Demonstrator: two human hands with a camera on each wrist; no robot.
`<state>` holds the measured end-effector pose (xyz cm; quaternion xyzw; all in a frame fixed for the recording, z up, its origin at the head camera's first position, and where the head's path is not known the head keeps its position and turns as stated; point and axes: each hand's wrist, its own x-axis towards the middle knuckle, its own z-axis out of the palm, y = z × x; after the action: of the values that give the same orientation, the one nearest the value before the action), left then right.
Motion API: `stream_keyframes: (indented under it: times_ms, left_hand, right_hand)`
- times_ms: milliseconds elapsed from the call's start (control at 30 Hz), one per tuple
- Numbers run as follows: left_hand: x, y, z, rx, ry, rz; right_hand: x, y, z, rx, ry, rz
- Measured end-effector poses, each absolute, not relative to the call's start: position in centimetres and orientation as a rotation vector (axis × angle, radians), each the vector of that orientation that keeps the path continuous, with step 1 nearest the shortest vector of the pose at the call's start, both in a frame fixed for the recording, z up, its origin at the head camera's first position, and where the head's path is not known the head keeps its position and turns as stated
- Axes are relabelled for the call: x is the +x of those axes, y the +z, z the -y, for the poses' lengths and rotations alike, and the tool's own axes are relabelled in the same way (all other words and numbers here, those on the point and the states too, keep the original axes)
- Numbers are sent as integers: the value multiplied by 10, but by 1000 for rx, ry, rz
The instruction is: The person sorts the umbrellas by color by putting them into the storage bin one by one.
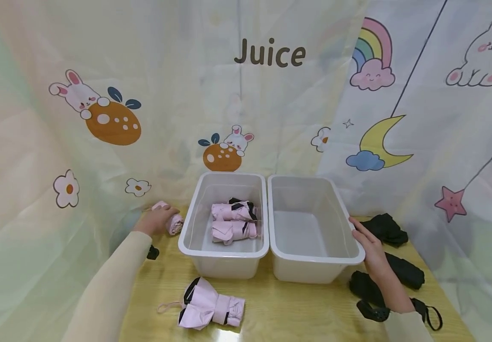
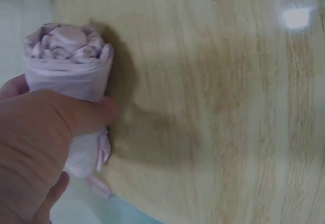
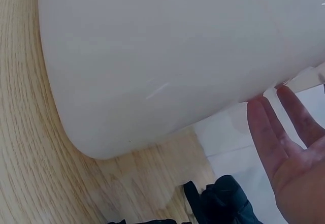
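Note:
At the table's left side my left hand [image 1: 157,220] grips a rolled-up pink folding umbrella [image 2: 71,76], thumb across one side and fingers behind it. My right hand [image 1: 373,251] touches the outer right rim of the right white bin [image 1: 310,273], its fingers fairly straight against the underside of the edge in the right wrist view. Inside the left white bin [image 1: 224,266] lie two pink folded umbrellas [image 1: 231,231], one in front of the other. Another pink folded umbrella [image 1: 213,306] with a loop strap rests on the table in front of that bin.
Several black folded umbrellas [image 1: 404,270] lie on the wooden table [image 1: 288,313] to the right, around and beneath my right forearm. The two bins stand side by side against a printed curtain [image 1: 280,114], which also hangs along both sides.

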<state>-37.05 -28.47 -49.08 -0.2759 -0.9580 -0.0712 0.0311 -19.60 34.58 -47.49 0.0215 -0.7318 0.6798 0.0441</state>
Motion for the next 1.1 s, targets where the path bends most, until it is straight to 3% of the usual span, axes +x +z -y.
stream_keyframes:
  times_ms: [300, 533, 867, 1100]
  left_hand:
    - [-374, -503, 280, -751, -213, 2953]
    - [-357, -510, 293, -588, -359, 3068]
    - [-335, -526, 321, -751, -278, 2922]
    - [-340, -528, 326, -632, -464, 2936]
  right_hand:
    - [-193, -478, -348, 107, 2076, 2223]
    - [-196, -476, -348, 96, 2073, 2218]
    - [-197, -477, -344, 62, 2083, 2228]
    - [-196, -478, -341, 34, 2097, 2217]
